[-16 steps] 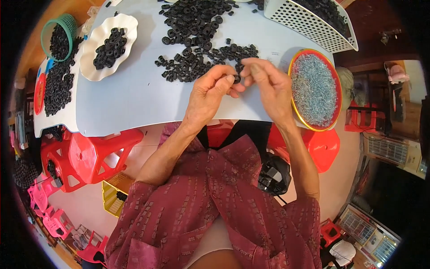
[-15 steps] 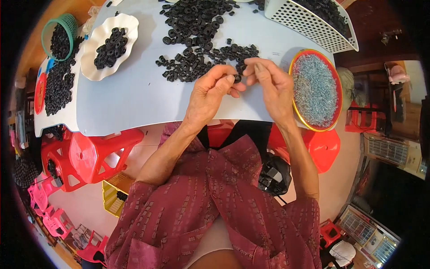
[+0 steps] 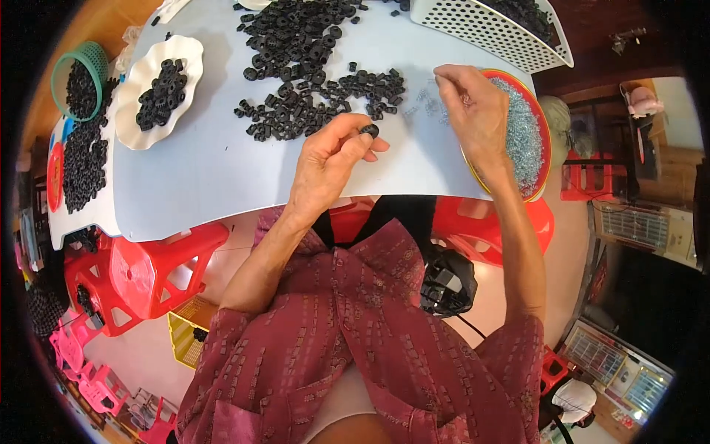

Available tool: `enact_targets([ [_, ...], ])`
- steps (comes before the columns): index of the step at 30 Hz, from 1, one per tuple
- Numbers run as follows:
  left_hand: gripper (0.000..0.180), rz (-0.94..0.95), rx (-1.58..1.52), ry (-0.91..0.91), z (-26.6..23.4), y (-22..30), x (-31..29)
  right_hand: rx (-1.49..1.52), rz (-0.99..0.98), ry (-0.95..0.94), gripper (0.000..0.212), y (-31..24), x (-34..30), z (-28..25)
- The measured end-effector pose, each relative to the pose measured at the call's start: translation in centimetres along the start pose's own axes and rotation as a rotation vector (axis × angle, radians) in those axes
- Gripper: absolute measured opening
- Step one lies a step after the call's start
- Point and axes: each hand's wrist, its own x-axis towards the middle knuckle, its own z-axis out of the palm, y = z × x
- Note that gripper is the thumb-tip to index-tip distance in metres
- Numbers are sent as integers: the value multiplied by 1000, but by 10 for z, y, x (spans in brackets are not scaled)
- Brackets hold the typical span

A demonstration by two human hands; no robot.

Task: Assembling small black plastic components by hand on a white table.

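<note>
My left hand is closed in a pinch, thumb against fingers, on a small black ribbed plastic part. It hovers just in front of a scattered heap of similar black parts. My right hand is over the left side of a red-and-yellow rimmed plate, thumb and forefinger apart. Small clear bluish pieces fill that plate. More clear pieces lie loose on the table beside the right fingertips. The other right fingers are partly hidden.
A white scalloped dish of black parts stands at left, near a tipped green basket and another black heap. A white perforated basket sits at far right. Red stools and a yellow crate are below the table.
My right hand has moved right, away from the left hand, to the plate. Loose clear pieces now show on the table. My left hand keeps its pinch; the view has shifted slightly.
</note>
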Motion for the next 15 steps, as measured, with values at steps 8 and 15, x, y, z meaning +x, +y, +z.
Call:
enact_targets([
  [8,18,29,31,36,2,-2,0,-610,-308,-453,12,12,13,0],
  [15,19,20,20,35,2,-3,0,-526,-323,-396,8,20,18,5],
])
